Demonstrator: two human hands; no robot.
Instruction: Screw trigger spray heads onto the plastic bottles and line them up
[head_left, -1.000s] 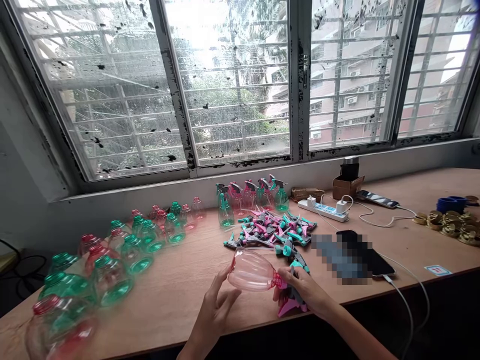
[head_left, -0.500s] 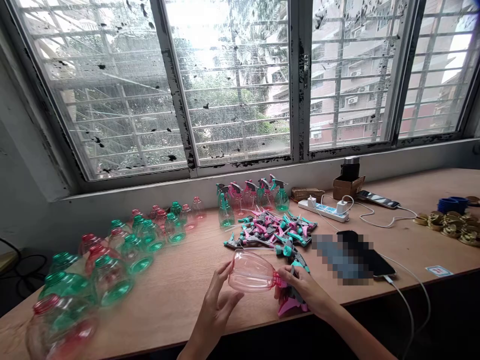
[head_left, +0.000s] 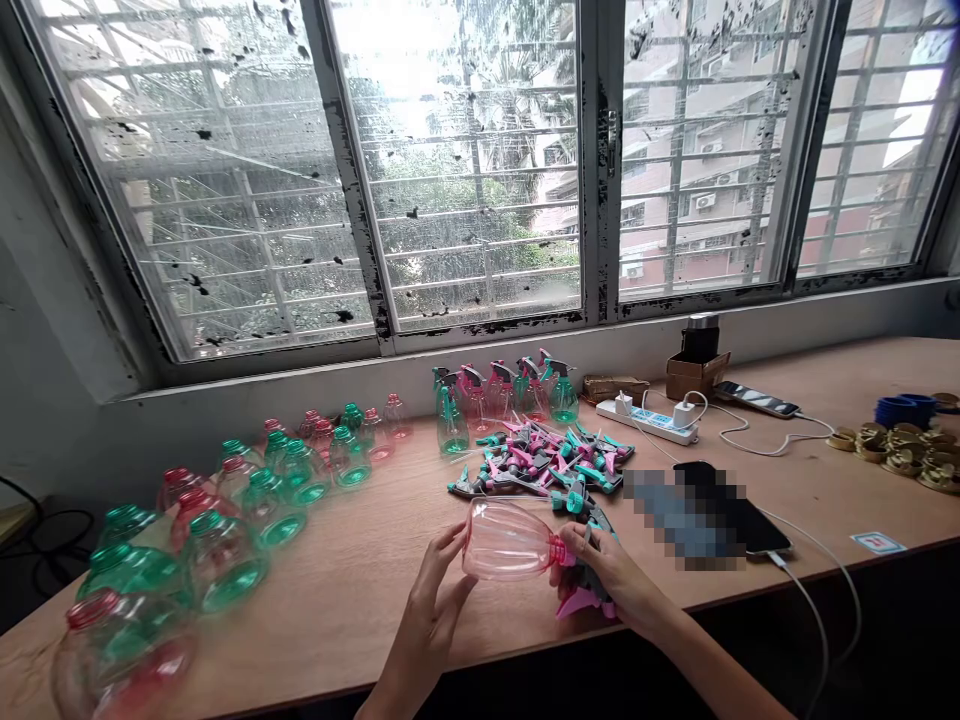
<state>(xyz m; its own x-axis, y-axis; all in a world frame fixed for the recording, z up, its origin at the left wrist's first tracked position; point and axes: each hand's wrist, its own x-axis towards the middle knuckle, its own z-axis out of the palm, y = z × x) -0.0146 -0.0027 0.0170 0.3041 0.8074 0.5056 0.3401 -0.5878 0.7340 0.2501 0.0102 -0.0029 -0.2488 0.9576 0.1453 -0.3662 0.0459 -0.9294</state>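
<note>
A clear pink bottle lies sideways in the air over the table's front, its neck pointing right. My left hand is closed around the bottle's base end, fingers behind and thumb below. At the neck, my right hand grips a pink-and-grey spray head, with its pink collar against the bottle's mouth. How far the collar is seated I cannot tell. Just beyond the hands is a pile of pink, teal and grey spray heads; a teal-and-grey one lies closest to my right hand.
Several open green and pink bottles stand along the left. Bottles with spray heads stand by the window wall. To the right are a power strip, a phone with a cable, and gold-coloured parts.
The bottle has shifted slightly right in my left hand's hold. My right hand's fingers have turned a little around the pink collar at the neck.
</note>
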